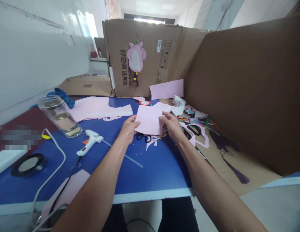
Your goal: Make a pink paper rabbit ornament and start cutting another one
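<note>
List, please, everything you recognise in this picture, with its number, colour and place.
Held paper: 1, pink, between both hands
Other paper: several, pink, around the table
Ornament: 1, pink-white, on back cardboard
Cardboard: several, brown, back and right
Glass: 1, clear, left
Cloth: 1, blue, behind glass
Glue gun: 1, white-orange, left
Thin stick: 1, bluish, by left forearm
Tape roll: 1, black, far left
Cables: at least 2, white and black, left
Scissors: 1, black handles, near held paper
Tassel: at least 1, purple, right
Scraps: many, mixed, right of centre
Table: 1, blue, centre
Left hand: 1, bare, paper's left edge
Right hand: 1, bare, paper's right edge
</note>
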